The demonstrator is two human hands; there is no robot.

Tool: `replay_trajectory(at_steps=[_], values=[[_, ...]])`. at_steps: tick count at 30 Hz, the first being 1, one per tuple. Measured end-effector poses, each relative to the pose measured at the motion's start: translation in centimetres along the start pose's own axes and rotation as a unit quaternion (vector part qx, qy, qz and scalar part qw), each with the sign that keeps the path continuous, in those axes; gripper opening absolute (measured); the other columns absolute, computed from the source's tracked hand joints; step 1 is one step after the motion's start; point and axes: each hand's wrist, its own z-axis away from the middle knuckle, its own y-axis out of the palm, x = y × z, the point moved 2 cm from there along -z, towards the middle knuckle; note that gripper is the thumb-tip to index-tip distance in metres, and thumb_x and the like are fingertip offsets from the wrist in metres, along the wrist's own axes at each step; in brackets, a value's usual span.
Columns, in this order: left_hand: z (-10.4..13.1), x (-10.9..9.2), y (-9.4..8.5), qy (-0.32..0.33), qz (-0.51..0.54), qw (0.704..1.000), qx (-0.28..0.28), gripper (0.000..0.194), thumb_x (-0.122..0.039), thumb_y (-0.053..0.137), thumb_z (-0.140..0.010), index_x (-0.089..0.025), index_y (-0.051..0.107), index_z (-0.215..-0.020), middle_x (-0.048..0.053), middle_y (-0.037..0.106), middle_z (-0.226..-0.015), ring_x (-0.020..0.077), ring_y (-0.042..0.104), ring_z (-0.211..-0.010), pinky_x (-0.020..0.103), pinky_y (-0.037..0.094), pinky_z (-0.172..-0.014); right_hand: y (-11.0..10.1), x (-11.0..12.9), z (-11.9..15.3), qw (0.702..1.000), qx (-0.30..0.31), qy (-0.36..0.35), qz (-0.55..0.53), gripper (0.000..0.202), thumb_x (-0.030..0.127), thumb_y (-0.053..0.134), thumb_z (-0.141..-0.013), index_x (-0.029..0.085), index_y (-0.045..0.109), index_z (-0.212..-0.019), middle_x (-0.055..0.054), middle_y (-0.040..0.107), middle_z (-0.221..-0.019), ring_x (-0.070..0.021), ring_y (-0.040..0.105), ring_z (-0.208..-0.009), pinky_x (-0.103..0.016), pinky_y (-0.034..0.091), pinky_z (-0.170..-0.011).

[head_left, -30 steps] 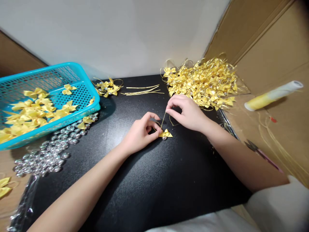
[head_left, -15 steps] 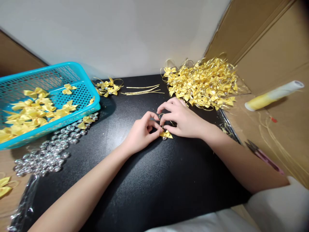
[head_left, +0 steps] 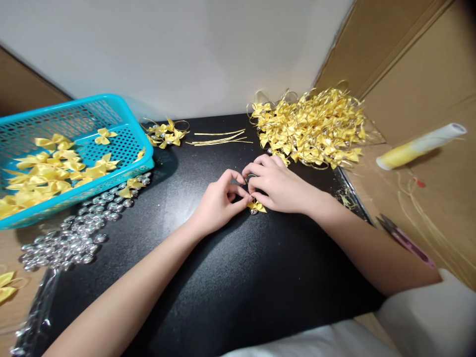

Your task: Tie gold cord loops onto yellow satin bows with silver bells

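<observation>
A small yellow ribbon bow (head_left: 259,206) with a silver bead (head_left: 253,212) below it lies low over the black tabletop, at the fingertips of both hands. My left hand (head_left: 224,202) comes from the left, its thumb and forefinger pinched on thin gold cord just above the bow. From the right, my right hand (head_left: 278,186) curls over the same spot. Its thumb and fingertips close around the cord, a short loop of which shows between the hands. The fingers partly cover the cord and bow, so the exact grip points are hidden.
At left stands a turquoise basket (head_left: 126,171) of yellow bows, with silver beads (head_left: 80,235) beside it. Cut gold cords (head_left: 219,139) and a small bow cluster (head_left: 165,134) lie behind. Finished-looking bows form a pile (head_left: 312,129). Thread snips (head_left: 407,243) and a roll (head_left: 420,146) are at right.
My right hand's fingers have drawn slightly closer together and down at the cord, and the visible loop has become smaller. My left hand stays almost in place.
</observation>
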Motion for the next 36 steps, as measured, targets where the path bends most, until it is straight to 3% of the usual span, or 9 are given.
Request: replay_trajectory(at_steps=[13,22,36], values=[[-0.04,-0.03,0.03,-0.002,-0.004,1.000,0.020,0.023,-0.020,0.058,-0.083,-0.021,0.045,-0.101,0.002,0.074,-0.079,0.0157,0.068,-0.068,0.029,0.051,-0.067,-0.13,0.07,-0.04,1.000,0.021,0.012,0.007,0.013,0.019,0.058,-0.090,0.014,0.069,-0.085,-0.011,0.063,-0.115,-0.0280,0.045,-0.108,-0.042,0.031,-0.088],[-0.33,0.03,0.15,-0.010,-0.005,0.999,0.032,0.026,-0.028,0.061,-0.083,-0.023,0.039,-0.096,0.003,0.075,-0.077,0.0184,0.070,-0.069,0.033,0.053,-0.069,-0.22,0.04,-0.07,1.000,0.017,0.013,-0.003,0.016,0.017,0.055,-0.090,0.014,0.069,-0.084,-0.011,0.063,-0.114,-0.0272,0.045,-0.107,-0.042,0.032,-0.089],[-0.50,-0.28,0.67,-0.011,-0.016,1.000,0.016,0.030,-0.022,0.064,-0.079,-0.023,0.038,-0.095,0.001,0.075,-0.075,0.0162,0.069,-0.066,0.028,0.051,-0.065,-0.28,-0.08,-0.07,1.000,0.018,0.015,-0.018,0.017,0.017,0.054,-0.090,0.014,0.068,-0.081,-0.011,0.063,-0.112,-0.0273,0.044,-0.107,-0.042,0.032,-0.088]])
